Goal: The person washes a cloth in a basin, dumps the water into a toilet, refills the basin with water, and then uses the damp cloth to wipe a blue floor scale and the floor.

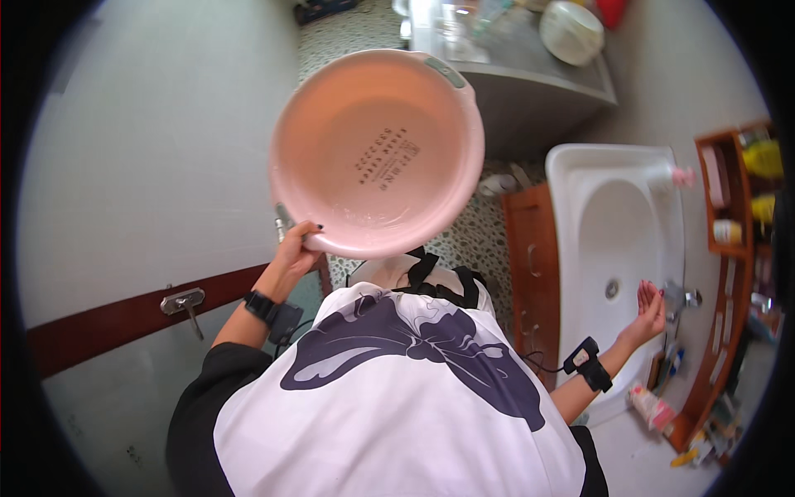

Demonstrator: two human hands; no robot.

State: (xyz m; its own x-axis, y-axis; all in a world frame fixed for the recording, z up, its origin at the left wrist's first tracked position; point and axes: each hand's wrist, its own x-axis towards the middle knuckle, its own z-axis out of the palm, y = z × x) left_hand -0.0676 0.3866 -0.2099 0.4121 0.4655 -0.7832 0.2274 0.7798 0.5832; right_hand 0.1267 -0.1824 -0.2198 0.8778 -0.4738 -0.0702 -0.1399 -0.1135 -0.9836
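Observation:
My left hand (292, 253) grips the near left rim of a round pink plastic basin (331, 137), with the thumb over the edge and the other fingers mostly hidden beneath. Dark printing marks the basin's inner bottom, and a little water glistens in it. It is held out in front of my body, tilted so the inside faces me. To the right, my right hand (649, 315) hovers by the metal faucet (681, 296) of a white sink (613, 215). Its fingers are stretched out with nothing in them; whether they touch the faucet I cannot tell.
Under the sink stands a brown wooden cabinet (530, 248). A wooden shelf (719, 240) with toiletries lines the right wall, and a patterned cup (650, 406) stands near it. Ahead is a grey counter (530, 70) bearing a white pot (571, 33). A door handle (184, 302) is at left.

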